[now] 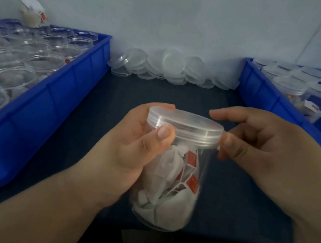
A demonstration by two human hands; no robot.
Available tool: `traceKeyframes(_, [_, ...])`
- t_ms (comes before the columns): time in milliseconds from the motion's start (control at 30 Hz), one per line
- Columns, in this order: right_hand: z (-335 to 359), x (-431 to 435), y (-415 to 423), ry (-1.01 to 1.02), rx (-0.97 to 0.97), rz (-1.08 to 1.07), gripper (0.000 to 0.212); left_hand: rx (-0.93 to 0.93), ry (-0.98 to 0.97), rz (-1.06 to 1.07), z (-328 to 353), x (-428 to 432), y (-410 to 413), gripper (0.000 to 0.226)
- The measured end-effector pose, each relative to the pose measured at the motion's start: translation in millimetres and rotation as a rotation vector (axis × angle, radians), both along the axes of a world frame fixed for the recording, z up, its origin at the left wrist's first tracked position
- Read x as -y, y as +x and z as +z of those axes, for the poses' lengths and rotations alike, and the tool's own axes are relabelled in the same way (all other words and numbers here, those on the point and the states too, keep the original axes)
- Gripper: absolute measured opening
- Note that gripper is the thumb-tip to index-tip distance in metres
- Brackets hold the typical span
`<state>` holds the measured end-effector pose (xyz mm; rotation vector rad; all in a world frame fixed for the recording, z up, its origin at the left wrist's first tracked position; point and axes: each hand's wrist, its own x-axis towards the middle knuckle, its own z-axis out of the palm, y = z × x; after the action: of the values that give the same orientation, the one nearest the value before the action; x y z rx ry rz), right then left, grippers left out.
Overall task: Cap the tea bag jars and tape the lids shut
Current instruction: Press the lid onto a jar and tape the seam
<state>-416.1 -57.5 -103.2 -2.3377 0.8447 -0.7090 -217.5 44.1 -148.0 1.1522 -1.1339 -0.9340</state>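
A clear plastic jar [173,189] full of white tea bags with red tags is held above the dark table, low in the middle of the view. A translucent lid [186,123] sits on its mouth. My left hand [135,149] grips the jar from the left, thumb pressed just under the lid's rim. My right hand [261,151] is at the lid's right edge, thumb against the rim and index finger curved over the far side. No tape is visible.
A blue bin [52,103] on the left holds several open jars with tea bags. A blue bin [265,96] at the back right holds several capped jars. A pile of loose lids [170,68] lies against the wall. A bag [32,13] sits behind the left bin.
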Motion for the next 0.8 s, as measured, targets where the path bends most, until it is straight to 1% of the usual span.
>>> traceKeyframes(33, [-0.9, -0.6, -0.3, -0.021, -0.020, -0.016, 0.035, 0.018, 0.040, -0.006, 0.7, 0.8, 2.2, 0.066])
traceKeyframes(100, [-3.6, -3.0, 0.4, -0.042, -0.029, -0.047, 0.040, 0.037, 0.090, -0.013, 0.8, 2.6, 6.5, 0.070])
traceKeyframes(200, [-5.2, -4.8, 3.0, -0.072, 0.020, -0.104, 0.045, 0.004, 0.088, 0.035, 0.4, 1.7, 4.8, 0.066])
traceKeyframes(233, [-4.5, -5.3, 3.9, -0.093, 0.027, -0.120, 0.048, -0.016, 0.083, 0.055, -0.8, 0.6, 2.9, 0.069])
traceKeyframes(267, [-3.7, -6.0, 5.1, -0.121, 0.024, -0.133, 0.050, -0.021, 0.075, 0.059, -1.8, -0.1, 0.5, 0.086])
traceKeyframes(300, [-2.9, -7.9, 6.5, -0.153, 0.012, -0.142, 0.052, 0.001, 0.073, 0.058, -3.2, 0.1, -2.1, 0.108])
traceKeyframes(333, [-2.5, -10.4, 8.0, -0.187, -0.004, -0.142, 0.053, 0.035, 0.080, 0.057, -4.2, 0.8, -4.1, 0.124])
traceKeyframes(367, [-2.1, -13.3, 9.5, -0.219, -0.018, -0.134, 0.054, 0.038, 0.082, 0.079, -3.6, 1.2, -5.4, 0.131])
traceKeyframes(400, [-1.9, -15.7, 10.6, -0.243, -0.028, -0.122, 0.054, 0.014, 0.082, 0.104, -2.7, 2.1, -5.6, 0.131])
traceKeyframes(467, [1.6, -17.3, 10.3, -0.251, -0.016, -0.107, 0.053, -0.052, 0.088, 0.143, -1.3, 2.7, -3.1, 0.119])
traceKeyframes(567, [9.3, -10.4, 3.5, -0.199, 0.084, -0.082, 0.045, -0.130, 0.123, 0.152, 0.7, 2.1, 0.3, 0.102])
traceKeyframes(667, [13.3, -5.0, -1.9, -0.159, 0.155, -0.047, 0.040, -0.257, 0.160, 0.066, 3.7, -0.6, 0.4, 0.057])
traceKeyframes(700, [13.0, -4.5, -2.0, -0.163, 0.156, -0.044, 0.041, -0.269, 0.175, 0.032, 4.1, -1.2, -0.2, 0.047])
traceKeyframes(733, [11.8, -4.4, -1.2, -0.172, 0.150, -0.046, 0.042, -0.275, 0.183, 0.014, 4.8, -1.8, -1.1, 0.042])
traceKeyframes(800, [8.9, -5.6, 2.1, -0.192, 0.139, -0.066, 0.045, -0.299, 0.162, -0.009, 3.0, -2.1, 0.2, 0.040])
